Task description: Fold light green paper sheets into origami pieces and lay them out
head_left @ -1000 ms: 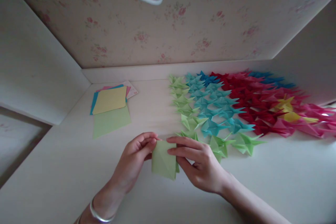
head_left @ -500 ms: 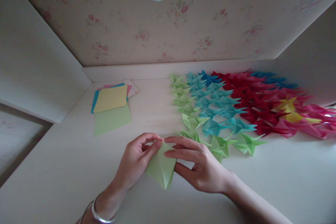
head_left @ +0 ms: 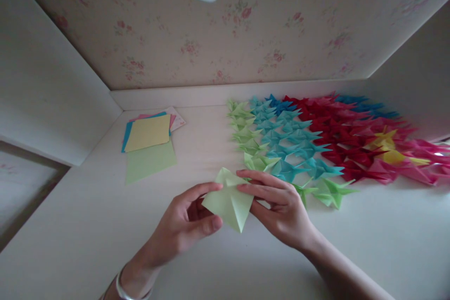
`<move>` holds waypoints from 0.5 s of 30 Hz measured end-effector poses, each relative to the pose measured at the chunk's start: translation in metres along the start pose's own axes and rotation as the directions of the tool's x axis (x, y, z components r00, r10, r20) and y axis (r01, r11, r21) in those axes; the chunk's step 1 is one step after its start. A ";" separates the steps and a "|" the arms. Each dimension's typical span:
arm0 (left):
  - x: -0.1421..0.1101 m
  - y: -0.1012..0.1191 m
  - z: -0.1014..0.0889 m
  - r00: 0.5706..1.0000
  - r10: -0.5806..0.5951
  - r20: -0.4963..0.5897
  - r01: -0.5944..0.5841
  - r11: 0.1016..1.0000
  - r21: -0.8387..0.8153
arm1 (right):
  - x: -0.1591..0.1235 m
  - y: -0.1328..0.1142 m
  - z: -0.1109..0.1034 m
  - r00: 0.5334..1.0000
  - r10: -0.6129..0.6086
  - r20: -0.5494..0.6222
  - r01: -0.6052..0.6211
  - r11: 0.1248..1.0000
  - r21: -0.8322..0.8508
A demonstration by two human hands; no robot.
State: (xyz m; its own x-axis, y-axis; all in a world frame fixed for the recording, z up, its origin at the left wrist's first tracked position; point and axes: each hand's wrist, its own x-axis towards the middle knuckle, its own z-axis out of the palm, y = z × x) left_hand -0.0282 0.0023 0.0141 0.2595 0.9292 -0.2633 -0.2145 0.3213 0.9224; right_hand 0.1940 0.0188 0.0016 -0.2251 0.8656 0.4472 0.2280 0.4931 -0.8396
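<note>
1. Two hands meet at one paper (head_left: 230,201), light green and creased down its middle, held over the desk (head_left: 87,225) on the near-left side of the figures (head_left: 323,138).
2. The right hand (head_left: 284,211), in front of the figures and covering some of them, is clamped on the paper's right side, index and middle fingers on top, thumb at the edge.
3. The left hand (head_left: 184,218), farther left of the figures, lays its index fingertip on the paper; its thumb is spread well below that finger, and whether it grips I cannot tell.
4. The paper is a diamond. Its long axis runs from far to near, the near tip pointing at the person and slightly right, the far tip towards the left edge of the figures.
5. The figures, folded and pointed, go from green on their left through light blue to red and pink, with some yellow and darker blue.
6. Left of the figures, well apart, lie flat sheets (head_left: 147,133): yellow on top, blue and pink beneath, green jutting towards the person.
</note>
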 end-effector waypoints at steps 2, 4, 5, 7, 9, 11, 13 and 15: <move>0.000 0.002 -0.001 1.000 0.008 0.001 -0.008 0.996 0.086 | 0.000 -0.001 -0.001 0.999 0.040 0.007 -0.040 0.997 0.060; 0.001 0.004 -0.002 0.999 0.043 -0.012 -0.041 0.990 0.137 | 0.002 -0.002 -0.001 0.996 0.086 0.025 -0.089 0.987 0.130; 0.002 0.004 -0.002 0.997 0.071 -0.022 -0.067 0.986 0.154 | 0.002 -0.002 -0.002 0.993 0.115 0.038 -0.120 0.978 0.173; 0.004 0.005 -0.004 0.991 0.131 -0.040 -0.122 0.976 0.180 | 0.003 -0.002 -0.002 0.982 0.173 0.074 -0.186 0.944 0.273; 0.005 0.004 -0.005 0.983 0.174 -0.057 -0.160 0.968 0.194 | 0.004 -0.002 -0.003 0.969 0.217 0.118 -0.245 0.897 0.367; 0.005 0.002 -0.007 0.978 0.199 -0.056 -0.185 0.963 0.194 | 0.005 -0.002 -0.003 0.959 0.233 0.160 -0.280 0.860 0.426; 0.005 0.001 -0.008 0.972 0.227 -0.051 -0.213 0.955 0.207 | 0.005 -0.001 -0.004 0.958 0.217 0.185 -0.280 0.845 0.456; 0.005 0.000 -0.008 0.966 0.255 -0.042 -0.239 0.943 0.232 | 0.006 -0.001 -0.005 0.968 0.164 0.189 -0.235 0.859 0.454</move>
State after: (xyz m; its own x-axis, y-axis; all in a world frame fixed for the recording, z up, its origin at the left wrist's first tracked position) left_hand -0.0350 0.0083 0.0108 0.1562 0.9872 -0.0309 -0.0462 0.0386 0.9982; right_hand 0.1972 0.0238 0.0070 -0.3598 0.9025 0.2366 -0.1815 0.1810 -0.9666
